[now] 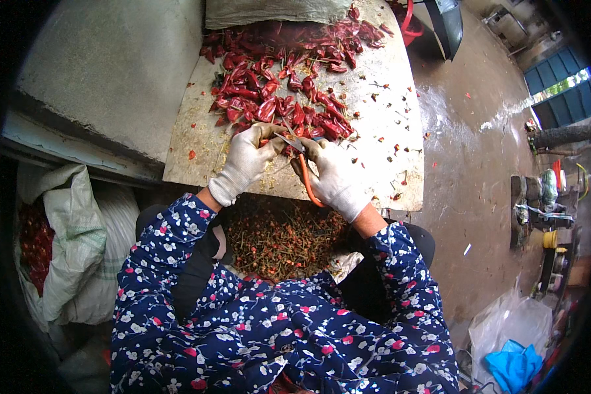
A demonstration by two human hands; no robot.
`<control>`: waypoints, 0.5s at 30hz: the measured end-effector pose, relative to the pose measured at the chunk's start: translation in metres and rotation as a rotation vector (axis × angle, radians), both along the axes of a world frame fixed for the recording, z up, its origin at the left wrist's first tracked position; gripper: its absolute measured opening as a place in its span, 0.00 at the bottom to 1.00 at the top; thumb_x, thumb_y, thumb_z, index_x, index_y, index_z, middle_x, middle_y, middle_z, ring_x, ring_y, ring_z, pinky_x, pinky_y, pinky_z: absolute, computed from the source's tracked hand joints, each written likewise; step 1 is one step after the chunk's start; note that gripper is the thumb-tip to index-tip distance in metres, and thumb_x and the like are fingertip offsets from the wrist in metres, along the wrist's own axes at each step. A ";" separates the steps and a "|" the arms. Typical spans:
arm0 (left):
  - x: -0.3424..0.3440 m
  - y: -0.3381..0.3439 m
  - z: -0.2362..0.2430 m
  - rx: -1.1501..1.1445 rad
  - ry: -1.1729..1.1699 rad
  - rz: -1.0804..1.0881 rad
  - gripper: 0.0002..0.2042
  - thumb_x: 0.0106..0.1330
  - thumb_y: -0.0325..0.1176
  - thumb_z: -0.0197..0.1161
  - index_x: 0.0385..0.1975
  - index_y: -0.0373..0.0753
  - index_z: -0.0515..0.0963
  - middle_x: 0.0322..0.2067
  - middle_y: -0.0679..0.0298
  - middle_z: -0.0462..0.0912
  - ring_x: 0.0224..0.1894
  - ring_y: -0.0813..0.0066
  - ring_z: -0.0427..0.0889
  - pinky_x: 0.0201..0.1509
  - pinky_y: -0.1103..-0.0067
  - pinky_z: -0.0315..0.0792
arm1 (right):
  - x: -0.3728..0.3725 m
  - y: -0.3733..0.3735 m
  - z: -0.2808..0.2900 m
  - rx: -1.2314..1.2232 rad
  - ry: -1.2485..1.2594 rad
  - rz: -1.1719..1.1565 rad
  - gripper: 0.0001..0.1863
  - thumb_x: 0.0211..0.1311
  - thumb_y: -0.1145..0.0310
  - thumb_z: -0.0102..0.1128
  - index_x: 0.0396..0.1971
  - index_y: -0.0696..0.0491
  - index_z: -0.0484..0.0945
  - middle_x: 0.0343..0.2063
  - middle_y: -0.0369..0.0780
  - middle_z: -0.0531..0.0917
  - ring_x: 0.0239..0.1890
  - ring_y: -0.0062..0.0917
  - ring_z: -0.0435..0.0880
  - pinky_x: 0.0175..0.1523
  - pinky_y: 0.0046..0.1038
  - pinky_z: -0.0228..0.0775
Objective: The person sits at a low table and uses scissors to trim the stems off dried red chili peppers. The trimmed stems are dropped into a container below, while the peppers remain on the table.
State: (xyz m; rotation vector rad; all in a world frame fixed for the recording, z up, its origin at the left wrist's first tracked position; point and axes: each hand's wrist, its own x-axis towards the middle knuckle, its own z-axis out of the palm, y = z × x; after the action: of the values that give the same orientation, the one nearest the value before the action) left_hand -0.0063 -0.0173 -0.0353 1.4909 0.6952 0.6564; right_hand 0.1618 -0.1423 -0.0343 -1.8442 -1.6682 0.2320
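Note:
My left hand [241, 164], in a white knit glove, pinches a red dried chili [267, 133] at the near edge of a pile of chilies [259, 82] on a pale board [394, 157]. My gloved right hand [336, 178] grips orange-handled scissors [305, 172], whose metal blades reach toward the pinched chili. Small cut stems and caps lie scattered on the board's right side. Below the board, between my legs, is a heap of stems and bits [279, 240].
An open woven sack of chilies [69, 243] stands at left beside a concrete ledge [105, 79]. A pale sack [276, 10] lies at the board's far end. At right are a wet floor [473, 197], a red bucket [410, 26], stacked clutter [548, 246] and a blue plastic bag [512, 361].

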 end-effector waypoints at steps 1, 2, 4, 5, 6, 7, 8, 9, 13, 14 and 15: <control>0.000 0.000 0.001 -0.017 -0.020 0.000 0.11 0.73 0.25 0.62 0.52 0.31 0.77 0.43 0.65 0.85 0.40 0.82 0.81 0.42 0.84 0.75 | 0.000 0.000 -0.001 0.013 -0.007 0.002 0.20 0.67 0.55 0.59 0.53 0.49 0.80 0.34 0.45 0.81 0.36 0.41 0.83 0.39 0.41 0.74; 0.000 0.000 0.001 -0.040 -0.037 -0.005 0.11 0.73 0.24 0.62 0.52 0.31 0.77 0.42 0.65 0.85 0.40 0.83 0.81 0.42 0.84 0.76 | 0.000 0.000 -0.001 0.027 -0.014 0.003 0.20 0.67 0.55 0.59 0.53 0.49 0.80 0.34 0.45 0.81 0.36 0.41 0.83 0.39 0.41 0.74; -0.002 0.001 0.004 -0.050 -0.010 0.006 0.11 0.72 0.25 0.62 0.52 0.31 0.78 0.41 0.65 0.85 0.37 0.84 0.81 0.40 0.85 0.75 | -0.001 0.000 -0.003 0.037 -0.043 -0.002 0.19 0.66 0.56 0.60 0.52 0.50 0.80 0.33 0.45 0.81 0.36 0.41 0.82 0.40 0.42 0.73; -0.002 0.001 0.005 -0.057 0.011 0.001 0.11 0.72 0.25 0.63 0.51 0.31 0.78 0.41 0.65 0.85 0.36 0.85 0.81 0.39 0.85 0.75 | -0.001 0.000 -0.003 0.063 -0.062 0.006 0.19 0.66 0.57 0.60 0.52 0.50 0.80 0.33 0.45 0.81 0.36 0.41 0.82 0.40 0.42 0.73; -0.003 0.002 0.007 -0.067 0.034 0.010 0.11 0.71 0.25 0.63 0.51 0.31 0.78 0.40 0.66 0.85 0.35 0.86 0.80 0.38 0.85 0.74 | -0.002 0.000 -0.004 0.060 -0.051 -0.010 0.18 0.66 0.57 0.60 0.51 0.50 0.80 0.31 0.45 0.81 0.35 0.41 0.83 0.39 0.42 0.74; -0.003 0.002 0.008 -0.076 0.062 0.013 0.12 0.71 0.26 0.64 0.51 0.31 0.78 0.40 0.66 0.85 0.34 0.86 0.80 0.37 0.86 0.74 | -0.004 -0.001 -0.005 0.078 -0.044 -0.014 0.18 0.66 0.58 0.61 0.51 0.50 0.80 0.30 0.45 0.82 0.33 0.41 0.83 0.38 0.41 0.74; -0.003 0.003 0.010 -0.086 0.091 0.016 0.12 0.71 0.27 0.64 0.51 0.31 0.78 0.40 0.66 0.85 0.33 0.87 0.79 0.35 0.86 0.73 | -0.006 0.000 -0.006 0.124 -0.037 -0.013 0.17 0.66 0.59 0.61 0.51 0.50 0.81 0.29 0.46 0.82 0.32 0.41 0.83 0.36 0.41 0.75; -0.002 0.003 0.012 -0.132 0.077 0.017 0.12 0.70 0.28 0.65 0.51 0.31 0.78 0.39 0.66 0.85 0.33 0.87 0.79 0.33 0.86 0.73 | -0.008 -0.002 -0.007 0.088 0.022 0.001 0.16 0.67 0.59 0.60 0.50 0.51 0.81 0.27 0.46 0.83 0.30 0.40 0.84 0.34 0.41 0.74; -0.005 0.017 0.024 -0.152 0.142 0.109 0.12 0.68 0.29 0.67 0.48 0.33 0.78 0.38 0.64 0.85 0.28 0.88 0.78 0.30 0.87 0.75 | -0.006 0.002 -0.010 0.162 0.228 -0.076 0.12 0.71 0.62 0.59 0.45 0.54 0.80 0.24 0.46 0.84 0.24 0.36 0.85 0.27 0.39 0.74; -0.007 0.024 0.028 -0.096 0.149 0.139 0.11 0.68 0.28 0.68 0.47 0.33 0.78 0.38 0.64 0.85 0.26 0.88 0.77 0.30 0.87 0.76 | -0.005 0.005 -0.011 0.145 0.290 -0.098 0.12 0.71 0.62 0.59 0.43 0.55 0.80 0.24 0.47 0.85 0.23 0.34 0.85 0.26 0.38 0.74; -0.012 0.041 0.035 -0.169 0.127 0.191 0.12 0.67 0.31 0.69 0.46 0.36 0.77 0.38 0.62 0.84 0.23 0.87 0.76 0.20 0.89 0.71 | 0.004 0.010 -0.011 0.084 0.504 -0.167 0.13 0.73 0.61 0.58 0.45 0.57 0.78 0.25 0.44 0.85 0.23 0.32 0.85 0.29 0.34 0.77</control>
State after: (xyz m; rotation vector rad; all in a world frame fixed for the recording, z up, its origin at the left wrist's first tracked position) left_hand -0.0180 0.0232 -0.0005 1.3288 0.9762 0.6340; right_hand 0.1661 -0.1321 -0.0449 -1.6751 -1.1563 0.5008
